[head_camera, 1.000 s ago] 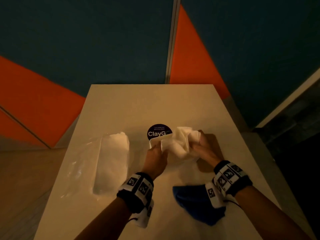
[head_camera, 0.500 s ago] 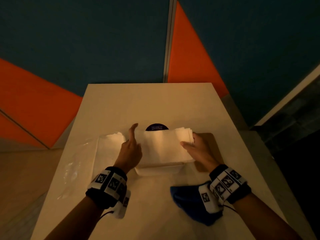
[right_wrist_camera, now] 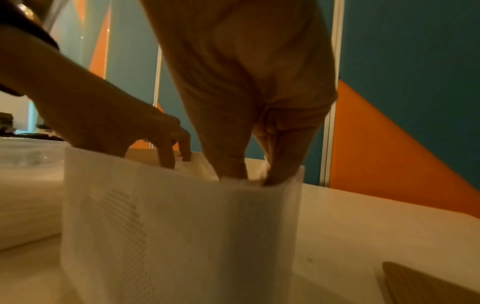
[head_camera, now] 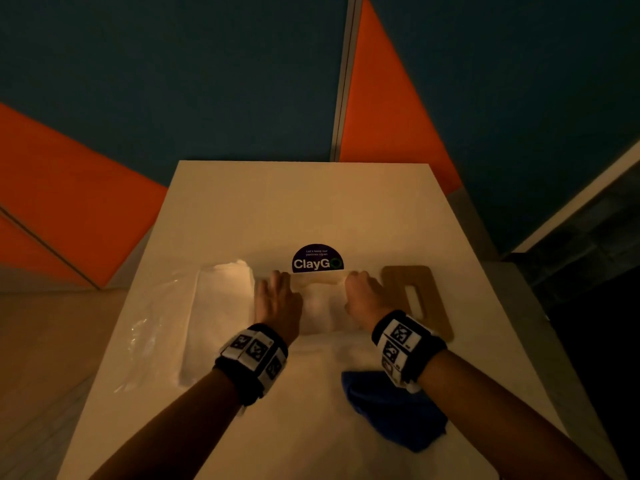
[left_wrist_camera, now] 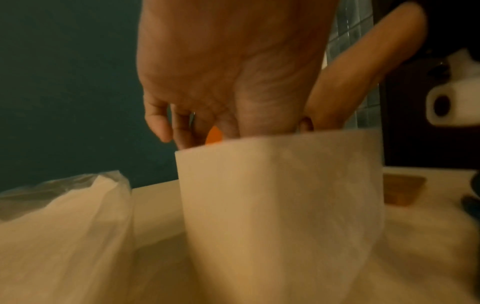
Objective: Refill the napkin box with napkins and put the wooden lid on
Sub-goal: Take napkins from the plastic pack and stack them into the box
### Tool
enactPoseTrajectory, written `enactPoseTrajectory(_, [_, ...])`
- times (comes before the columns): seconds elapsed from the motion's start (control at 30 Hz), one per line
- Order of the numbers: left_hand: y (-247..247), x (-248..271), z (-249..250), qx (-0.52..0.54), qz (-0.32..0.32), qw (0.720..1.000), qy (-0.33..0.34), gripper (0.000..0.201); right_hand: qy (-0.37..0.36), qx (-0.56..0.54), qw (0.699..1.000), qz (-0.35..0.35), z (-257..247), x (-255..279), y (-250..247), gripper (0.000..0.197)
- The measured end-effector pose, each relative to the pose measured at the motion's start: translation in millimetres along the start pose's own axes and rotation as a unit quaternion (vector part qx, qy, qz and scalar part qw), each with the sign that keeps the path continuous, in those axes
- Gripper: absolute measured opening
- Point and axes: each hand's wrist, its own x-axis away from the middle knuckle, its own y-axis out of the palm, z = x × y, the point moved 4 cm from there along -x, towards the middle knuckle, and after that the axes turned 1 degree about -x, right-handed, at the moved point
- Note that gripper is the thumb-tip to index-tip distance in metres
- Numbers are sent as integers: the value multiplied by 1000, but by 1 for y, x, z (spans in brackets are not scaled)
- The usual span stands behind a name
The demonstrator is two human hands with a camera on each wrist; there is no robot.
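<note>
Both hands have come down onto the napkin box [head_camera: 320, 303] in the middle of the counter [head_camera: 311, 206]. Half a second ago the stack of napkins [right_wrist_camera: 200, 164] lay spread flat across the top of the box with the left forefinger raised; now the stack has sunk inside and only its top edge shows between the hands. The left hand [head_camera: 277, 303] is at the left end of the box, the right hand [head_camera: 363, 299] at the right end. In the right wrist view the fingers [right_wrist_camera: 280, 170] of the right hand reach straight down past the rim into the paper, and those of the left hand hook over the far rim onto it. I judge this as pressing and tucking rather than gripping. The refill looks close to done, so the lid would come next.

The wooden lid [head_camera: 419, 299] lies flat on the counter just right of the box, untouched. The plastic pack of spare napkins [head_camera: 214, 313] lies to the left, a blue cloth [head_camera: 391, 410] near the person, a round sticker [head_camera: 317, 259] just beyond the box.

Hidden: the fingertips inside the box, so whether any pinch a napkin cannot be told. How full the box is stays unclear through its cloudy wall. The left wrist view is blurred, and the lighting is dim throughout.
</note>
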Motion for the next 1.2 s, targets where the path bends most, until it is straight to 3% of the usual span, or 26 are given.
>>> enactPoseTrajectory(0.1, [-11, 4, -1, 39, 46, 998, -12, 24, 8, 28, 1000, 2, -1, 3, -4, 44])
enactPoseTrajectory(0.2, [-22, 6, 13, 109, 77, 989, 59, 30, -39, 90, 994, 52, -8, 13, -13, 48])
enactPoseTrajectory(0.27, [-12, -3, 25, 173, 0, 979, 108, 35, -88, 119, 988, 54, -16, 19, -13, 37])
enactPoseTrajectory(0.4, [8, -10, 37, 195, -194, 954, 118, 50, -85, 138, 985, -64, -14, 17, 7, 30])
enactPoseTrajectory(0.53, [8, -7, 40, 195, -261, 940, 99, 56, -79, 156, 978, -111, -8, 14, 17, 31])
enactPoseTrajectory(0.7, [-6, 5, 35, 254, -232, 933, 109, 51, -93, 165, 972, -141, -12, 12, 17, 35])
enactPoseTrajectory(0.77, [-15, 14, 25, 344, -132, 920, 135, 39, -94, 168, 968, -164, -13, 13, 14, 37])
enactPoseTrajectory(0.8, [-19, 22, 14, 386, -48, 911, 137, 34, -95, 171, 966, -171, -14, 14, 10, 35])
enactPoseTrajectory(0.87, [-22, 41, -22, 477, 122, 868, 68, 23, -106, 182, 963, -169, -22, 16, -6, 31])
enactPoseTrajectory(0.93, [-15, 65, -68, 492, 229, 838, -61, 17, -140, 189, 959, -157, -43, 18, -26, 30])
enactPoseTrajectory(0.97, [-1, 72, -87, 469, 222, 846, -121, 18, -167, 188, 956, -152, -58, 17, -35, 30])
enactPoseTrajectory(1.03, [37, 79, -114, 423, 103, 876, -207, 26, -235, 172, 946, -143, -96, 13, -44, 28])
enactPoseTrajectory(1.1, [71, 81, -122, 397, -16, 885, -243, 41, -298, 158, 931, -139, -139, 12, -43, 28])
enactPoseTrajectory(1.2, [91, 75, -116, 382, -57, 884, -263, 54, -371, 177, 900, -145, -194, 13, -32, 36])
